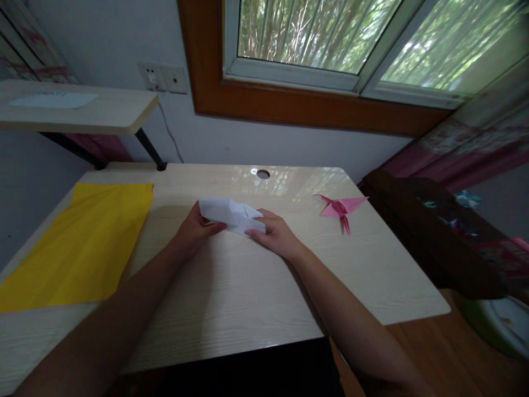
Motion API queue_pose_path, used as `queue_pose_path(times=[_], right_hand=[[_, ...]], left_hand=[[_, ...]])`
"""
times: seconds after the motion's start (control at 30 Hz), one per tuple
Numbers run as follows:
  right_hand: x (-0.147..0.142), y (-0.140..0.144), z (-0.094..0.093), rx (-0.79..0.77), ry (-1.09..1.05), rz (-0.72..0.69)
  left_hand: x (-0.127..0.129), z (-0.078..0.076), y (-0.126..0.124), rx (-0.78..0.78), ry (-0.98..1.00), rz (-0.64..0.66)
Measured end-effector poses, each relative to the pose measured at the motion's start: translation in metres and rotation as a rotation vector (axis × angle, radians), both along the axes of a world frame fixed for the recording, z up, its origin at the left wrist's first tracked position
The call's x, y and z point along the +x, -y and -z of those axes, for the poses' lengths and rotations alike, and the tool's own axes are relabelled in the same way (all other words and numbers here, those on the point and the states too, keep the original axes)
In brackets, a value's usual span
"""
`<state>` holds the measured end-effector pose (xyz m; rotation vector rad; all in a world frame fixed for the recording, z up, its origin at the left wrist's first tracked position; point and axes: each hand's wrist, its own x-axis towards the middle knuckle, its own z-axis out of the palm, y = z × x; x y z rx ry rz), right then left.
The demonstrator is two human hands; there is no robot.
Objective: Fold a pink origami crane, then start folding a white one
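Both hands hold a partly folded sheet of white paper point(235, 214) above the middle of the desk. My left hand point(199, 229) is closed on its left end, the thumb lying along the lower edge. At the other end, my right hand point(276, 232) pinches the paper, with the thumb in front and fingers behind or inside a fold. Creases and raised flaps show around the paper's centre and right side. A pink origami crane point(341, 209) rests on the desk to the right of my right hand.
A yellow sheet point(88, 242) lies on the left of the pale wooden desk point(256, 298). Above the desk's back left stands a raised shelf point(78, 124) on black posts. A round cable hole point(263, 174) is near the back edge. A dark wooden cabinet point(433, 237) stands at the right.
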<state>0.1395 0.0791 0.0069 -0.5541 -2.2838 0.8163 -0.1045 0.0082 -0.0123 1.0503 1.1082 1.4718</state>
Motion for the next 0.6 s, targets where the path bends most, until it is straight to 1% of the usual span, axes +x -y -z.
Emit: queue_pose_path(times=[0.1, 0.17, 0.23, 0.3, 0.37, 0.47, 0.6], right_hand=[[0.000, 0.000, -0.001, -0.008, -0.018, -0.017], [0.000, 0.000, 0.000, -0.033, -0.046, -0.015], [0.000, 0.000, 0.002, -0.073, -0.073, 0.025], [-0.001, 0.001, 0.006, -0.157, -0.117, 0.097], [-0.002, 0.000, 0.011, -0.293, -0.190, 0.149], [-0.002, -0.002, 0.018, -0.467, -0.305, 0.142], [-0.001, -0.007, 0.020, -0.528, -0.367, 0.165]], left_hand=[[-0.001, 0.000, 0.002, -0.069, -0.023, 0.011], [-0.003, 0.001, 0.003, -0.084, -0.027, -0.021], [-0.004, 0.001, 0.003, -0.102, -0.022, -0.053], [-0.004, 0.000, 0.002, -0.145, 0.005, -0.067], [-0.003, -0.002, 0.002, -0.188, 0.038, -0.074], [-0.003, -0.007, 0.001, -0.182, 0.055, -0.083], [-0.003, -0.009, 0.000, -0.144, 0.039, -0.103]])
